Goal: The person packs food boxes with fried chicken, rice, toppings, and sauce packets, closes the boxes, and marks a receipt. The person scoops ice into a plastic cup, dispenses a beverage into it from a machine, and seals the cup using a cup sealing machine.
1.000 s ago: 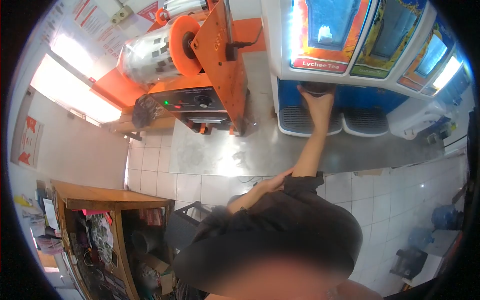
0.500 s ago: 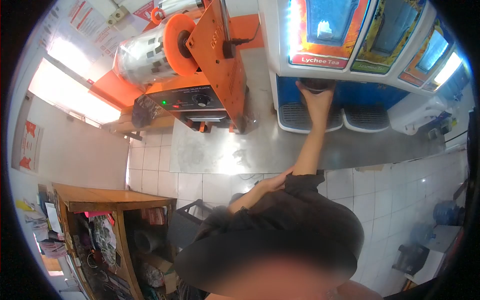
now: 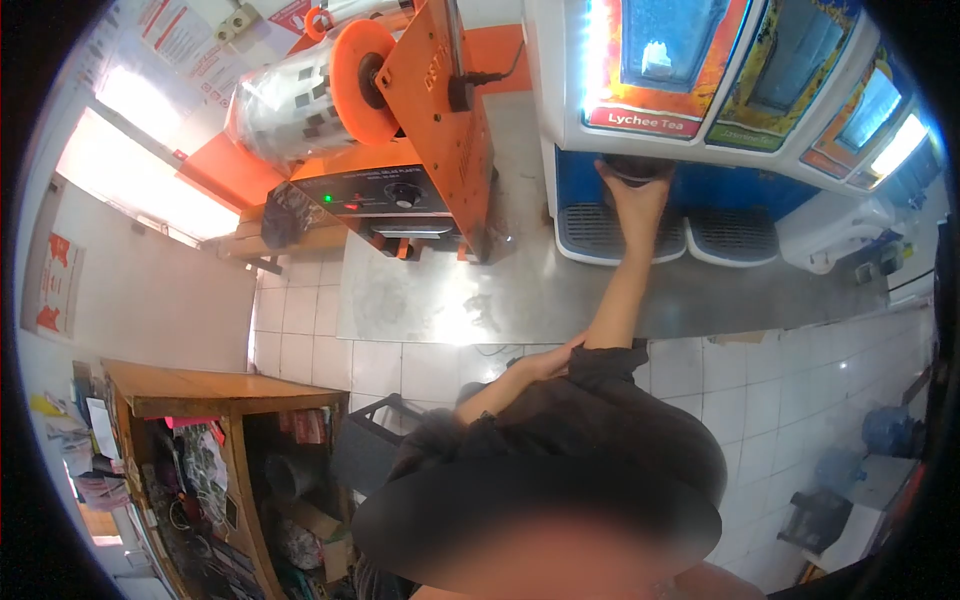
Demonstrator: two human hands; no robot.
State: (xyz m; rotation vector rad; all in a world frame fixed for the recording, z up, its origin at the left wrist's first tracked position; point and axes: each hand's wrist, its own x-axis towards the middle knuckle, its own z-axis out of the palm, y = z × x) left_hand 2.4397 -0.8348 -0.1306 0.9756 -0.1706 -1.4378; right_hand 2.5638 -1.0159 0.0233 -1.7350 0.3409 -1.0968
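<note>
In the head view, my right hand [image 3: 637, 198] reaches up under the spout area of a drink dispenser [image 3: 565, 150], below its "Lychee Tea" panel. Its fingers are wrapped round a dark cup [image 3: 638, 170], whose upper part is hidden by the dispenser housing. Below the cup sits a grey slatted drip tray [image 3: 585, 232]. My left hand [image 3: 548, 364] lies against my right arm near the elbow, holding nothing, its fingers stretched out and partly hidden. A dark band circles the left wrist.
An orange cup-sealing machine [image 3: 440, 130] with a roll of film [image 3: 285, 110] stands left on the metal counter [image 3: 400, 295]. A second drip tray [image 3: 733, 235] is at right. Behind are a cluttered wooden cabinet [image 3: 180, 385], a dark chair [image 3: 370, 440] and blue water bottles [image 3: 885, 430].
My right hand stays at the cup and my left hand at my elbow. Only the view has shifted slightly.
</note>
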